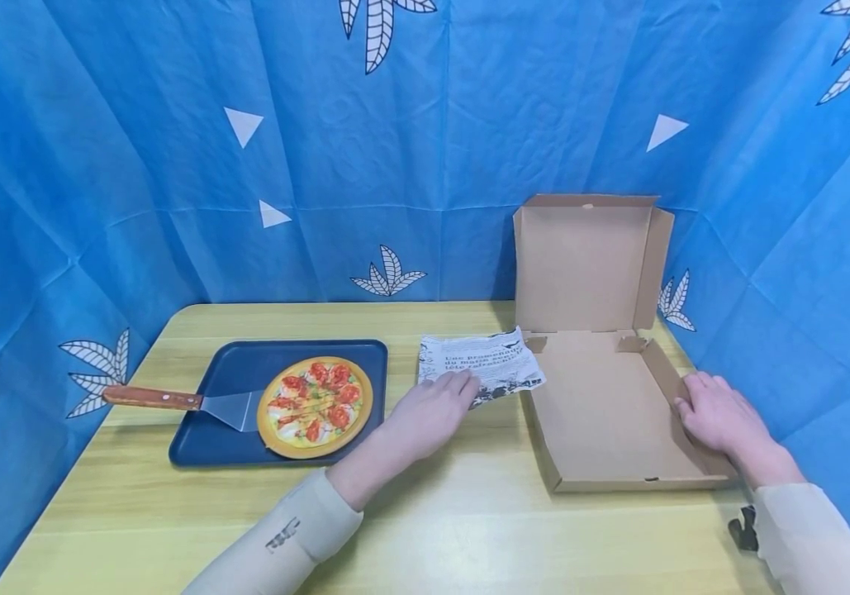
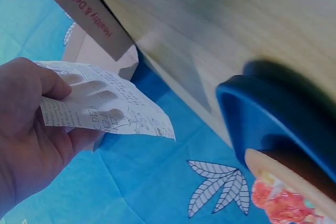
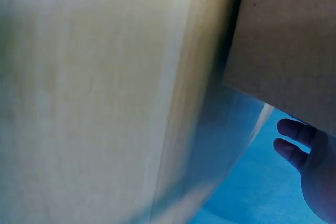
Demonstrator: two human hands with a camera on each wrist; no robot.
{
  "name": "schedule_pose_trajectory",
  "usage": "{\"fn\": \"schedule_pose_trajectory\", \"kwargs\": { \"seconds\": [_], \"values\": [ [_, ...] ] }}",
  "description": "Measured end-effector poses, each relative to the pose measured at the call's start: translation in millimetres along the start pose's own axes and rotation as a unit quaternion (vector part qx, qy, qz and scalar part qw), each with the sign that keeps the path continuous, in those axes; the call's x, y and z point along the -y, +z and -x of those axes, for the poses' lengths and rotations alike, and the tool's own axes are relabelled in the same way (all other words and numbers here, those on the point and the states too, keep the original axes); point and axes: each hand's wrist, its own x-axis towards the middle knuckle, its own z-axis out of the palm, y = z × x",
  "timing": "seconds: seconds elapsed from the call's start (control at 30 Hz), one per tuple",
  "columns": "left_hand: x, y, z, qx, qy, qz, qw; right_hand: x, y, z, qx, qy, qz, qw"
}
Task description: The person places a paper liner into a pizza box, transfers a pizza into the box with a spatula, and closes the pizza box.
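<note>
My left hand (image 1: 430, 417) pinches a sheet of printed newspaper-style paper (image 1: 480, 362) just left of the cardboard pizza box (image 1: 606, 413). In the left wrist view, the thumb lies on one face of the paper (image 2: 123, 100) and the fingers are behind it. The box is open, its lid (image 1: 584, 268) standing up at the back. At the box's right side wall, my right hand (image 1: 722, 417) grips the edge, thumb toward the inside. The right wrist view shows two fingertips (image 3: 291, 153) beside the cardboard; the rest of the grip is hidden.
A dark blue tray (image 1: 227, 364) lies on the left of the wooden table (image 1: 462, 529). On it are a round toy-like pizza (image 1: 315, 406) and a metal pizza spatula (image 1: 231, 411), its wooden handle overhanging the tray's left edge. Blue patterned cloth (image 1: 469, 149) hangs behind and at both sides.
</note>
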Motion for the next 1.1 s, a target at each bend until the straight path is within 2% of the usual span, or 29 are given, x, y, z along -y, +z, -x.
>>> {"fn": "schedule_pose_trajectory", "kwargs": {
  "seconds": [0.3,0.67,0.87,1.1],
  "values": [
    [-8.4,-9.8,-8.9,-0.011,0.009,-0.010,0.9998,0,-1,0,0.003,0.004,0.003,1.000],
    [-23.9,-16.7,-26.0,0.023,0.017,-0.008,0.9996,1,-1,1,0.003,0.006,0.007,1.000],
    [-30.7,-14.5,-33.2,0.011,0.028,-0.015,0.9994,0,-1,1,0.007,0.009,0.005,1.000],
    [-40.3,-20.0,-43.2,0.001,0.042,-0.032,0.9986,2,-1,1,0.004,0.007,0.007,1.000]
  ]
}}
